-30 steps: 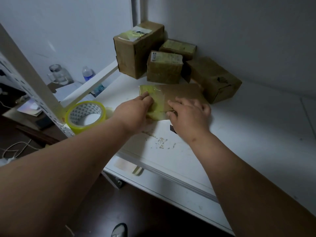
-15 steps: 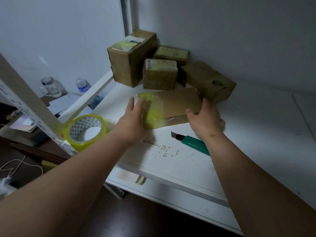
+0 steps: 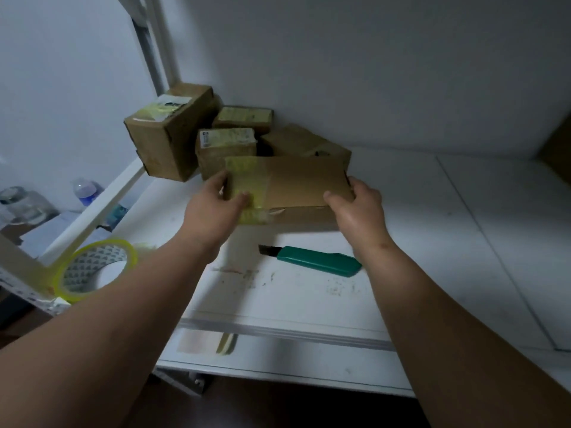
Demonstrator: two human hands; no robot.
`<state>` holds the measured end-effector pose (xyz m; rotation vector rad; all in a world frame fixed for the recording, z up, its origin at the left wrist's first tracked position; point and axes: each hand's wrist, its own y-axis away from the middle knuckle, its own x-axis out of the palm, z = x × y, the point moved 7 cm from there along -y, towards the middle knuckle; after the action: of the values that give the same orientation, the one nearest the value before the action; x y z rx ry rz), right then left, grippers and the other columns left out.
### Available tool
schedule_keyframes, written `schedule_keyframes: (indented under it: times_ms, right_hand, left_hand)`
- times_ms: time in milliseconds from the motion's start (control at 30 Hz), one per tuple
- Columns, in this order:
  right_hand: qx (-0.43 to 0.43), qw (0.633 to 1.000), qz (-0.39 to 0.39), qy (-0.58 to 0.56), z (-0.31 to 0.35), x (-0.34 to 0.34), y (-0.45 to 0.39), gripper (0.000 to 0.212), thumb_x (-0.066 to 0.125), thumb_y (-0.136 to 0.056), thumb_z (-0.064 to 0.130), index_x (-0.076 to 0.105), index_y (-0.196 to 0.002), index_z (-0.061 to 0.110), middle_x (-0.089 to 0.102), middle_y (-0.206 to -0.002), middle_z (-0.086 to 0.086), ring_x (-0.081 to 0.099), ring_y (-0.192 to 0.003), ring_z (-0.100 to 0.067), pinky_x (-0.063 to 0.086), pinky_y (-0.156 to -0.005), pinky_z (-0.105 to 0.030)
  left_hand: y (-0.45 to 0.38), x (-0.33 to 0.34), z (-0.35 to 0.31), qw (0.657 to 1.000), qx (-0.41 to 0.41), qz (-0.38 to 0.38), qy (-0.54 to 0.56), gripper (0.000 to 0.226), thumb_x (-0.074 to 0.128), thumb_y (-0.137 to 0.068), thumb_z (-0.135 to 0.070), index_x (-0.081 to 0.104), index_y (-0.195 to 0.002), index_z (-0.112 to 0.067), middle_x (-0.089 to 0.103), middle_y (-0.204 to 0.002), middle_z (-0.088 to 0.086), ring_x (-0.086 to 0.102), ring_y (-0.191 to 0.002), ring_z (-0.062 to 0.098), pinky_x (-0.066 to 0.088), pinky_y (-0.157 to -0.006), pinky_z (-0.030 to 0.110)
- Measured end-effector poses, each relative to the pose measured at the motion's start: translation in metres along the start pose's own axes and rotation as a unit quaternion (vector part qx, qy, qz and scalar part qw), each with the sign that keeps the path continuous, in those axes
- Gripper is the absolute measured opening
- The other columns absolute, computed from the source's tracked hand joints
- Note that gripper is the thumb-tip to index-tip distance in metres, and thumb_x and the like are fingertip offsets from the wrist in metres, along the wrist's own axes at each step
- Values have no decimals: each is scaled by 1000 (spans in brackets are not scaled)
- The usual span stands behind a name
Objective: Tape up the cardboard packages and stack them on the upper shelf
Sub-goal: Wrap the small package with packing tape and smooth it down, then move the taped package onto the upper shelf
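Note:
A flat cardboard package (image 3: 296, 183) with yellowish tape across its left end is lifted just above the white shelf (image 3: 432, 242). My left hand (image 3: 213, 205) grips its taped left end, thumb on top. My right hand (image 3: 358, 208) grips its right end. Behind it, several taped cardboard boxes (image 3: 173, 134) are grouped in the back corner against the wall. A roll of yellow tape (image 3: 92, 270) sits on the shelf's left front corner. A green utility knife (image 3: 315, 261) with its blade out lies on the shelf below the package.
A white shelf post (image 3: 154, 50) rises at the back left. Beyond the shelf's left rail, a glass jar (image 3: 21, 205) and a water bottle (image 3: 85, 191) stand on a lower surface. A brown cardboard edge (image 3: 556, 143) shows at far right.
Both hands moved from pressing the tape down to gripping the package's ends and raised it off the shelf. The knife, hidden under my right hand before, now lies in plain view.

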<state>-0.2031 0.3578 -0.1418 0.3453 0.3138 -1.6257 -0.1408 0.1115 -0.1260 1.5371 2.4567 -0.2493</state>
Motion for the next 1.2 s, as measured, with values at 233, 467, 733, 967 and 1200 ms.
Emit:
schedule_keyframes:
  times_ms: [233,467,733,967,1200]
  right_hand:
    - [22,996,-78,-47,-38,-134,10,42,59,-95,36,50,-134,25,52,-126,-1,56,-101,-15,43,-84,-30]
    - [138,980,-127,-72,-124,-312,38,28,54,-99,31,45,-123,21,54,-101,1,51,-82,-10,43,-72,-32]
    - [201,935,-48,-289,-199,-420,47,69,61,-91,10,30,-148,33,60,-105,-11,60,-82,-28,41,-59,-32]
    - [186,932,-72,-302,-233,-495,22,56,64,-87,4,40,-135,22,56,-112,-19,60,-84,-34,43,-67,-43]
    - [162,935,-83,-304,-267,-580,16,65,77,-71,10,46,-128,19,58,-109,-17,61,-89,-38,47,-69,-46]
  left_hand:
    - [36,110,-56,997,64,40,-31,58,62,-93,-21,43,-147,-23,55,-134,-5,53,-118,16,43,-97,28]
    - [109,273,-90,996,52,75,12,42,67,-91,-32,57,-129,-19,61,-114,-5,58,-105,16,45,-91,27]
    - [150,414,-126,982,7,147,117,24,67,-91,-35,61,-110,-24,67,-109,1,66,-103,20,53,-97,39]
    - [146,530,-144,950,-98,188,227,50,68,-92,-32,54,-136,-12,62,-127,6,64,-104,19,55,-95,40]
    - [205,633,-162,894,-263,275,238,43,77,-80,-46,65,-112,-20,67,-83,5,66,-61,19,59,-56,35]
